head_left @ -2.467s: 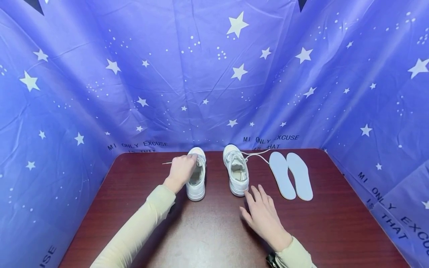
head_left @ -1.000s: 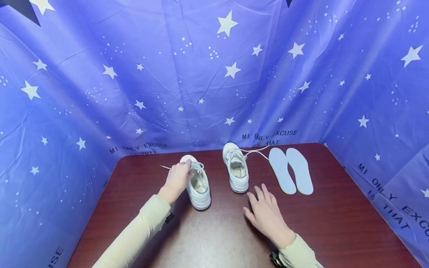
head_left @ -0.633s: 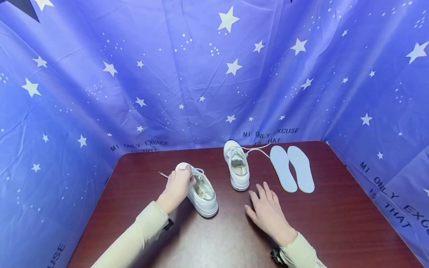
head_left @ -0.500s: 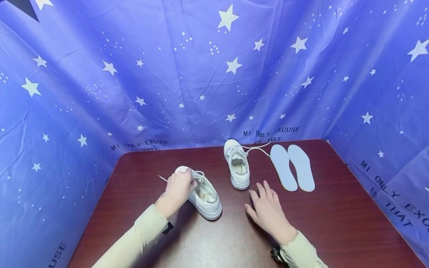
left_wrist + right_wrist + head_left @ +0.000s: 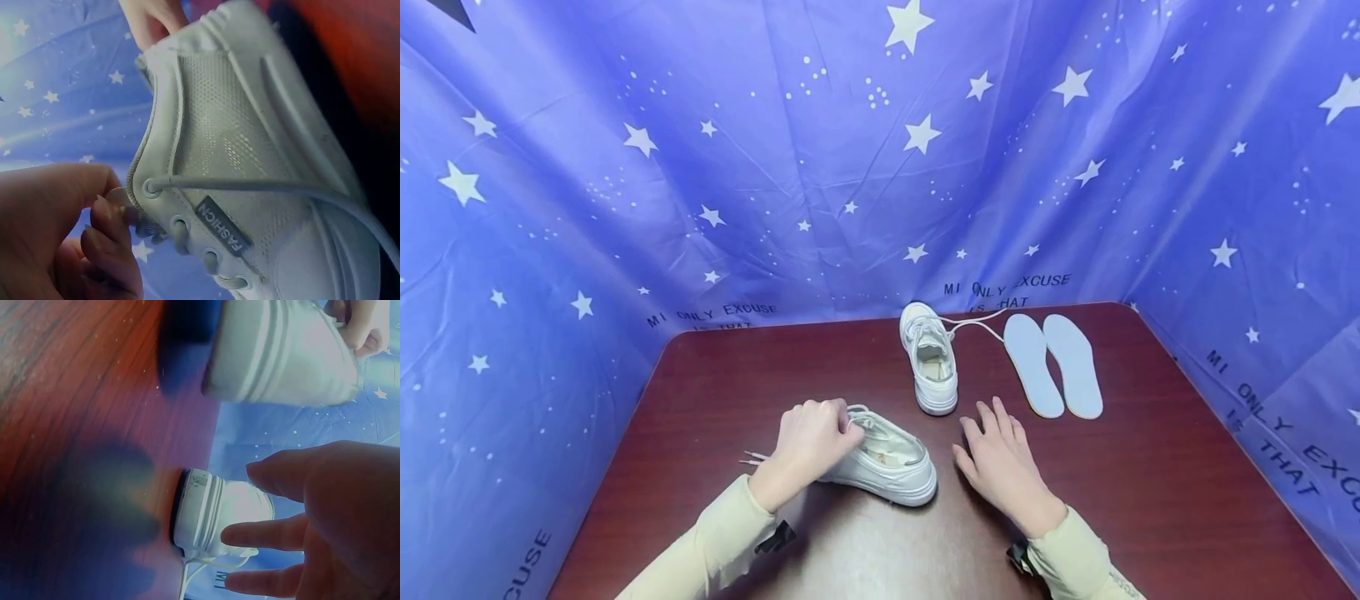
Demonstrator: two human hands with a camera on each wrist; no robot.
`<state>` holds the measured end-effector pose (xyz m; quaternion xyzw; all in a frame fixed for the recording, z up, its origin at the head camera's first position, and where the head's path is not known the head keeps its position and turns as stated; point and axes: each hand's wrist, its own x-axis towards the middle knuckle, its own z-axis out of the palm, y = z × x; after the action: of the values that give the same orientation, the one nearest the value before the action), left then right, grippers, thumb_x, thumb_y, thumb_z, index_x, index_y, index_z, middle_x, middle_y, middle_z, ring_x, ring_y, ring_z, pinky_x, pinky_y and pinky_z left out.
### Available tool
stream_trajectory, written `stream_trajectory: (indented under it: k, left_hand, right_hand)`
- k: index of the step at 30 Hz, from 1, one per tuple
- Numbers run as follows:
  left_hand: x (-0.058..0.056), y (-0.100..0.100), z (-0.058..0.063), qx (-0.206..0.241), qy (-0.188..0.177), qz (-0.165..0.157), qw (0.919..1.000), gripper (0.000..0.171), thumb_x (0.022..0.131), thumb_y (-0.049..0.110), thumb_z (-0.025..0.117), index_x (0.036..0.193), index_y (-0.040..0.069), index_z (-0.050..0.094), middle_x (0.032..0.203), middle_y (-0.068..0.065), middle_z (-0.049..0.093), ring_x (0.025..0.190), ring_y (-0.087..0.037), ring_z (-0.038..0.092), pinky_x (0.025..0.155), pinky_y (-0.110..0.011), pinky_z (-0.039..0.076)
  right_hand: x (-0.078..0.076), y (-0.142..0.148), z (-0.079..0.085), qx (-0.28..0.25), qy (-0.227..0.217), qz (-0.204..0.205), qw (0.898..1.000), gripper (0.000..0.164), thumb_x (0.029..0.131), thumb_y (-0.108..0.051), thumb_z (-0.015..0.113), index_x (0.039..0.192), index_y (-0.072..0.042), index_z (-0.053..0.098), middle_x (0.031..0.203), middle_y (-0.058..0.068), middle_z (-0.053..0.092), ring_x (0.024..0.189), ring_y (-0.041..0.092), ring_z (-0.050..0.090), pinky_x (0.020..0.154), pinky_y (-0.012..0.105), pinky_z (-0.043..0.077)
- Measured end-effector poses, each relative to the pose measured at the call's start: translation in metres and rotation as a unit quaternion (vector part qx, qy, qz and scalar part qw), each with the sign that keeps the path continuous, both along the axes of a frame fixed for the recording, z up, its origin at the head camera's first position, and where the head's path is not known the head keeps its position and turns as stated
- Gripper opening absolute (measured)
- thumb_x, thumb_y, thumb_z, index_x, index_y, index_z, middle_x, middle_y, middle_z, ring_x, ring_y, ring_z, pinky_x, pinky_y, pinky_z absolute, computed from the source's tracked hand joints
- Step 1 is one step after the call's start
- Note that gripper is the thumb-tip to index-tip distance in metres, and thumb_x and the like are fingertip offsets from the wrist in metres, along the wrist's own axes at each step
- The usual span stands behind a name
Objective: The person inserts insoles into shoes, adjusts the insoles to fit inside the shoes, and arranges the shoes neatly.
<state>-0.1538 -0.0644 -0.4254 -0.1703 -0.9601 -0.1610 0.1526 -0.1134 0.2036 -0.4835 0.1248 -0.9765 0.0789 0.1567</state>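
My left hand grips a white sneaker by its laced front, thumb and fingers pinching the eyelet edge beside the "FASHION" tag. The shoe lies on the dark red table with its heel to the right, and a lace end trails left. My right hand rests flat on the table just right of that heel, fingers spread and holding nothing. A second white sneaker stands further back, its heel towards my right hand.
Two pale blue insoles lie side by side at the back right, with the second sneaker's lace running towards them. Blue star-printed cloth walls the table on three sides.
My left hand has pulled its sneaker from the back of the table towards me and turned it so the heel points right. The right hand has stayed almost still.
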Motion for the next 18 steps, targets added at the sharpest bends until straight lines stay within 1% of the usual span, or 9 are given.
stream_trajectory:
  k: [3,6,9,11,14,18]
  left_hand:
    - [0.009,0.005,-0.001,0.027,-0.013,0.004,0.9996,0.019,0.06,0.022,0.055,0.05,0.025,0.039,0.044,0.011,0.035,0.04,-0.013,0.039,0.035,-0.027,0.028]
    - [0.019,0.011,-0.004,0.045,-0.007,0.006,0.9989,0.017,0.06,0.021,0.055,0.052,0.025,0.041,0.044,0.012,0.039,0.04,-0.012,0.041,0.036,-0.027,0.029]
    - [0.028,0.016,-0.007,0.049,0.005,0.008,0.9988,0.018,0.059,0.019,0.054,0.051,0.025,0.039,0.043,0.012,0.036,0.038,-0.012,0.037,0.036,-0.026,0.025]
    - [0.031,0.019,-0.009,0.052,0.011,0.008,0.9986,0.019,0.058,0.018,0.054,0.051,0.024,0.037,0.043,0.012,0.033,0.037,-0.011,0.034,0.036,-0.025,0.022]
    - [0.033,0.023,-0.013,0.071,0.011,0.004,0.9974,0.019,0.058,0.016,0.054,0.051,0.023,0.038,0.044,0.013,0.032,0.038,-0.01,0.033,0.037,-0.023,0.022]
    - [0.037,0.026,-0.017,0.103,-0.011,-0.007,0.9946,0.018,0.062,0.015,0.056,0.053,0.022,0.041,0.046,0.013,0.037,0.04,-0.008,0.036,0.039,-0.02,0.026]
  right_hand:
    - [0.0,0.001,0.001,-0.001,0.001,0.0,1.0,0.039,0.085,-0.028,0.065,0.111,0.001,0.066,0.126,0.031,0.057,0.129,0.049,0.038,0.096,0.061,0.039]
    - [-0.001,0.003,0.002,-0.006,0.005,-0.001,1.0,0.038,0.085,-0.027,0.065,0.11,0.001,0.067,0.125,0.031,0.057,0.129,0.049,0.038,0.097,0.061,0.038]
    - [-0.002,0.003,0.002,-0.018,0.013,0.004,1.0,0.034,0.086,-0.025,0.063,0.108,0.001,0.067,0.123,0.029,0.06,0.128,0.048,0.039,0.098,0.061,0.038]
    - [-0.004,0.003,0.003,-0.03,0.024,0.008,0.999,0.031,0.087,-0.024,0.062,0.105,0.001,0.068,0.119,0.027,0.062,0.128,0.046,0.041,0.099,0.06,0.037]
    - [-0.005,0.002,0.003,-0.05,0.044,0.015,0.998,0.027,0.087,-0.021,0.061,0.1,0.0,0.069,0.113,0.025,0.066,0.126,0.045,0.043,0.098,0.06,0.038]
    - [-0.005,0.001,0.002,-0.067,0.065,0.022,0.995,0.023,0.087,-0.02,0.061,0.096,-0.001,0.07,0.105,0.021,0.068,0.123,0.043,0.046,0.097,0.059,0.038]
